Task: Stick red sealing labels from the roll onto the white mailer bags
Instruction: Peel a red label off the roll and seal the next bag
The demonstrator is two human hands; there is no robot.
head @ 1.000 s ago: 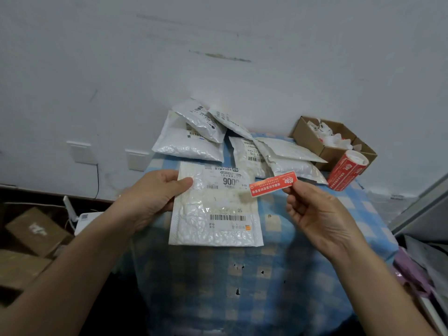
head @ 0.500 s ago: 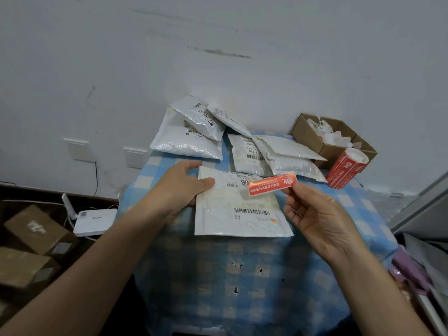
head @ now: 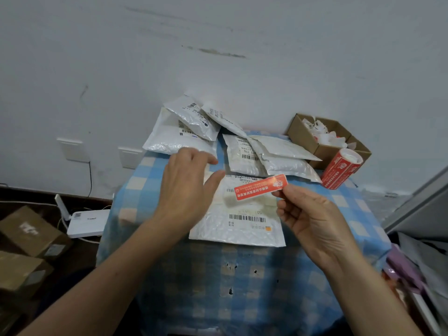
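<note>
Red label point(head: 260, 187) pinched by right hand point(head: 312, 219); left hand point(head: 186, 190) (fingers spread) hides mailer point(head: 242, 226) corner.

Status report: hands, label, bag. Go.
Left hand open over left edge of mailer bag. Right hand pinches red label by its right end, over the bag, not yet stuck. Nothing between them.

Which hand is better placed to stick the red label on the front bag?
Right: the right hand pinches the red label just over the front mailer bag; the left hand is open, holding nothing.
</note>
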